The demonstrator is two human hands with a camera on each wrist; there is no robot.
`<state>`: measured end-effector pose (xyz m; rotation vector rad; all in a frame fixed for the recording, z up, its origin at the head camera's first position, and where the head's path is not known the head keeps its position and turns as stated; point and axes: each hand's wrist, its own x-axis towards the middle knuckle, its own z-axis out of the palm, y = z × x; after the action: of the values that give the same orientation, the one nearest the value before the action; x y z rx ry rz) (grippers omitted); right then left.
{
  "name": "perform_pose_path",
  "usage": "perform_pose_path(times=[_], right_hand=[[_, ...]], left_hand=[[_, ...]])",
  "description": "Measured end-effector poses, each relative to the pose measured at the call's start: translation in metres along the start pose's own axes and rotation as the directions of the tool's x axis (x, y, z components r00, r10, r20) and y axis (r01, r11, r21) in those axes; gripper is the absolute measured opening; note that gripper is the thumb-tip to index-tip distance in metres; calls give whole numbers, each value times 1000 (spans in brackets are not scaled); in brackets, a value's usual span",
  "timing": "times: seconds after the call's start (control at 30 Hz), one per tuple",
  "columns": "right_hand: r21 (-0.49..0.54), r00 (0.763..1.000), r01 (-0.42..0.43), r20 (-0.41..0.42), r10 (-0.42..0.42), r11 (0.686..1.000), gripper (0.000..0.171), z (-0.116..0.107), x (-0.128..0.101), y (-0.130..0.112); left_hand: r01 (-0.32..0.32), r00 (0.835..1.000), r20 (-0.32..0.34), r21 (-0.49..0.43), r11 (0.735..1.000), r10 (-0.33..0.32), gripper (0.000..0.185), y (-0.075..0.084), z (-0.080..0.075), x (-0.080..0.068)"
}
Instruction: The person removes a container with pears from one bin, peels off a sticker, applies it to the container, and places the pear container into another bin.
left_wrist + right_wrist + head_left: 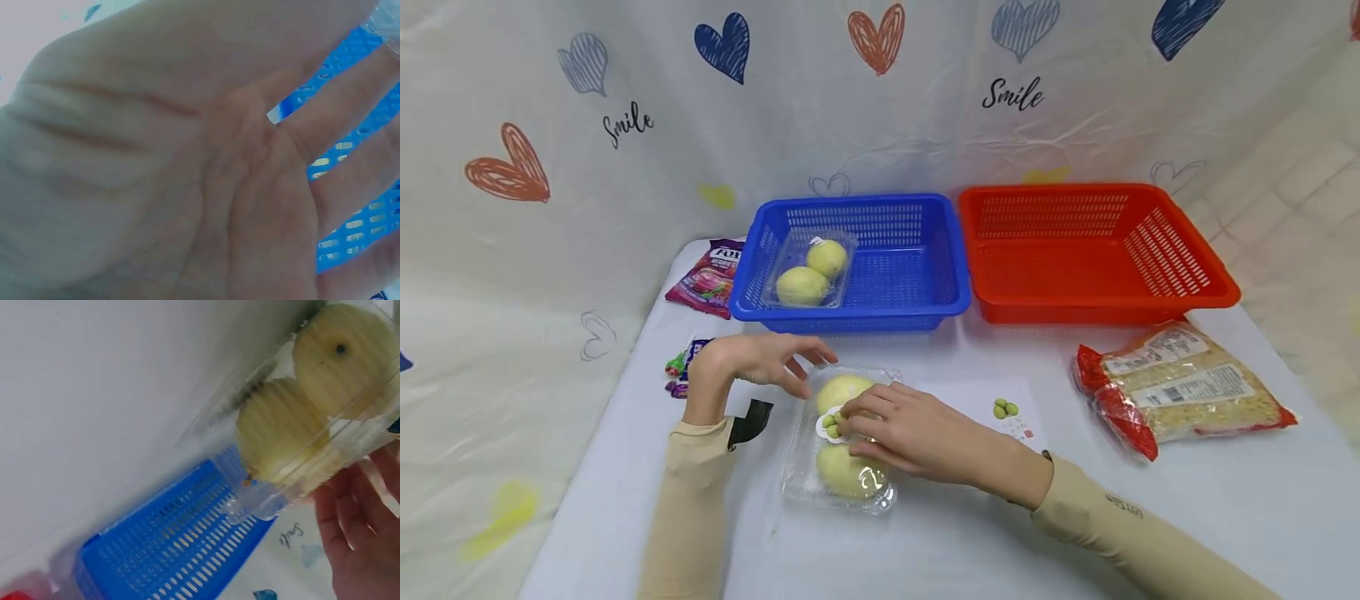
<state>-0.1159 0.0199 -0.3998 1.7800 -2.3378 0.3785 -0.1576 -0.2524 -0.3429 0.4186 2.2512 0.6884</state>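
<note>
In the head view, a clear plastic box (801, 475) with two pale yellow-green pears (850, 472) lies on the white table. An oval white label with green fruit (830, 423) sits on its lid between the pears. My right hand (917, 433) is over the box, its fingertips touching the label and lid. The right wrist view shows the pears (281, 431) through the plastic, with the right fingers (353, 519) beside the box. My left hand (767, 360) hovers at the box's upper left corner, fingers spread and holding nothing; its palm (250, 187) fills the left wrist view.
Behind the box stand a blue basket (910, 313), holding another box of pears (805, 285), and a red basket (1097, 310). A red-ended food bag (1195, 387) lies right, near a white printed sheet (985, 400). Left are a purple snack bag (706, 279) and small wrapped sweets (677, 367).
</note>
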Motion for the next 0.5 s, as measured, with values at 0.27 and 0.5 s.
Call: perform_pose_path(times=[0.27,0.5], right_hand=[[-108,998,57,-3,-58,993,24,14,13,-3],[-25,994,6,109,-3,1000,40,13,-1,0]], left_hand=[[-23,1000,-12,16,1000,23,52,5,3,-3],[-56,998,-25,-4,998,56,52,6,6,2]])
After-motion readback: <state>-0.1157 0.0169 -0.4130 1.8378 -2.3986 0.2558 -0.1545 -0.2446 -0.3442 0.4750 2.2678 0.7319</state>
